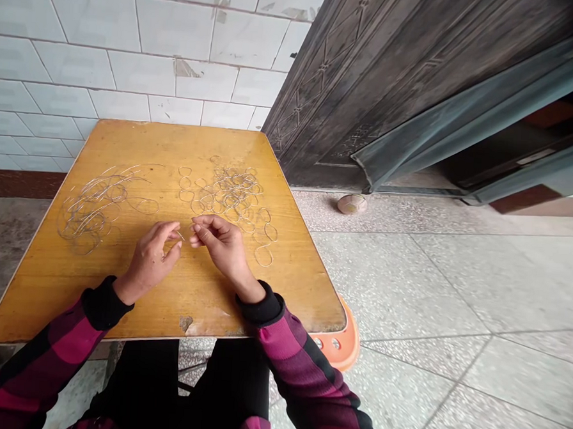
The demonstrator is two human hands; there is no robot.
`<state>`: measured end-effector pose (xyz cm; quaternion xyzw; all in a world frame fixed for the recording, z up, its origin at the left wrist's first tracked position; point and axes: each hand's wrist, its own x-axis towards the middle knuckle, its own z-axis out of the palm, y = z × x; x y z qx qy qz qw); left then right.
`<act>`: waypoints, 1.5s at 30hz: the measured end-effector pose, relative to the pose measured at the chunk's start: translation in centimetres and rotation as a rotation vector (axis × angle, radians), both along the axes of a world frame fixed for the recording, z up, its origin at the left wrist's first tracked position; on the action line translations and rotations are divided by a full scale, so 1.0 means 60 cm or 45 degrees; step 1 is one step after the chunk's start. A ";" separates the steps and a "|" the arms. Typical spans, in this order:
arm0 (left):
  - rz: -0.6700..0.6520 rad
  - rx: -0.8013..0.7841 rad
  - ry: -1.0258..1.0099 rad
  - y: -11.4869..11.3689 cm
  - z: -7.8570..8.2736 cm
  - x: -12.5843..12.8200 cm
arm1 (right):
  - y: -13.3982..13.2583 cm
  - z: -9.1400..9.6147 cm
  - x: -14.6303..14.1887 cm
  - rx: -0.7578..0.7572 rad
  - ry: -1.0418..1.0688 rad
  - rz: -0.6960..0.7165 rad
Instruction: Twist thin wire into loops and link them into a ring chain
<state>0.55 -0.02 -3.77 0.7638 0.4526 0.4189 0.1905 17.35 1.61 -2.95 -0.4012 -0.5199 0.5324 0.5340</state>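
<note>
Over the middle of the wooden table, my left hand [154, 254] has its fingers curled, with a short bit of thin wire [181, 236] showing at the fingertips. Close beside it, my right hand [221, 242] pinches thumb and forefinger together; whatever is between them is too small to make out. The two hands are slightly apart. To the left lies a tangled bunch of thin wires [92, 207], some nearly straight, some curved. Beyond my right hand is a pile of small wire loops [233, 189], with several linked or twisted into figure-eight shapes toward the right.
The yellow-brown table [166, 307] has a chipped front edge and stands against a white tiled wall [175, 32]. An orange plastic stool [340, 342] shows under its right corner. A roundish stone-like object [352, 204] lies on the floor near a dark carved door [332, 82] and a grey-green curtain [430, 126].
</note>
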 end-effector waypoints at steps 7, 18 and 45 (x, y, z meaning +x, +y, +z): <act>0.018 0.040 0.058 0.000 -0.001 0.000 | -0.001 0.003 -0.002 -0.014 0.058 -0.013; 0.044 0.159 0.145 0.004 -0.007 0.001 | -0.001 0.005 -0.004 -0.026 0.076 -0.008; -0.015 0.034 -0.066 0.005 0.007 -0.006 | 0.001 0.013 0.007 -0.045 0.044 -0.002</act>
